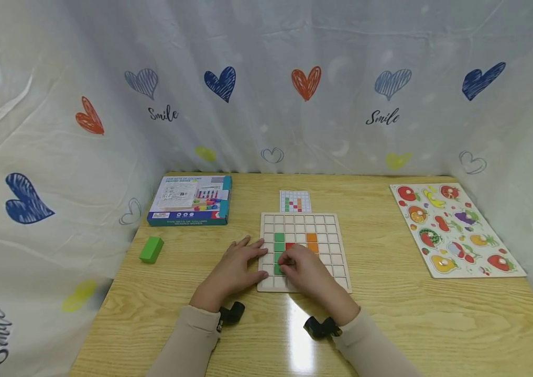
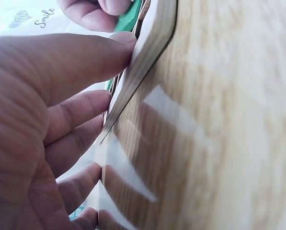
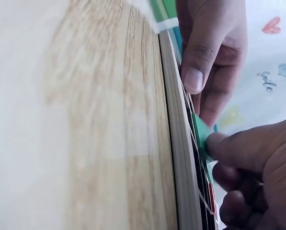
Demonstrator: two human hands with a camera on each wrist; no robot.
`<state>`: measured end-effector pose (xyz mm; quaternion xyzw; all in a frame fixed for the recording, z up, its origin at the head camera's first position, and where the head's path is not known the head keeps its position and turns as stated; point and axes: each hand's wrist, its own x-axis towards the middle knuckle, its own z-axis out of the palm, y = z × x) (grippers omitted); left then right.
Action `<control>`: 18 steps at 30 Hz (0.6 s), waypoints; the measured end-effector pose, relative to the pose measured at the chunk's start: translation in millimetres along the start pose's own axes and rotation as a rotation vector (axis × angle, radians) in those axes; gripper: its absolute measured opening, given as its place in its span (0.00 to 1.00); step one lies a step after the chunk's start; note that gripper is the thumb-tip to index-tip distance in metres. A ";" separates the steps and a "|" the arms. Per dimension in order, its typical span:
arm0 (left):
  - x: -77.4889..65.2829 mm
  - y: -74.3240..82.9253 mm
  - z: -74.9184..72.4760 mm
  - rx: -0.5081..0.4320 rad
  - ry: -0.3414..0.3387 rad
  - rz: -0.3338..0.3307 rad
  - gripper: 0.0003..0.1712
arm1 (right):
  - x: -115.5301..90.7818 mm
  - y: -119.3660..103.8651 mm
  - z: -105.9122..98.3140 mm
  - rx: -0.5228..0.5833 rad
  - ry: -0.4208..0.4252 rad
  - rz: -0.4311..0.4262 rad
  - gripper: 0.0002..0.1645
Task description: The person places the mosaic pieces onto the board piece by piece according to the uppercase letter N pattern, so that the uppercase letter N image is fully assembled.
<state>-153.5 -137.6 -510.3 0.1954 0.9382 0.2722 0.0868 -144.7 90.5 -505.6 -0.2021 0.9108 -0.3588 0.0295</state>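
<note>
The wooden grid board (image 1: pixel 268 283) lies on the table, its squares partly filled with coloured tiles. A column of green tiles (image 1: pixel 279 237) runs down its left part, with a red tile (image 1: pixel 290 246) beside it and orange tiles (image 1: pixel 312 238) farther right. My right hand (image 1: pixel 306 267) pinches a green tile (image 3: pixel 201 134), slightly tilted, at the lower end of the green column. It partly covers the squares beneath. My left hand (image 1: pixel 235 267) has its fingers spread, with thumb and fingertips resting at the board's left edge.
Behind the board lies a pattern card (image 1: pixel 295 201). A boxed set (image 1: pixel 191 200) is at the back left, with a green block (image 1: pixel 151 250) in front of it. At the right lies a fruit puzzle board (image 1: pixel 455 230). A printed curtain (image 1: pixel 266 120) hangs behind the table.
</note>
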 end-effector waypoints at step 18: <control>-4.2 6.0 -4.3 0.017 0.032 -0.042 0.42 | -2.1 -0.9 -11.0 -0.022 0.095 -0.066 0.03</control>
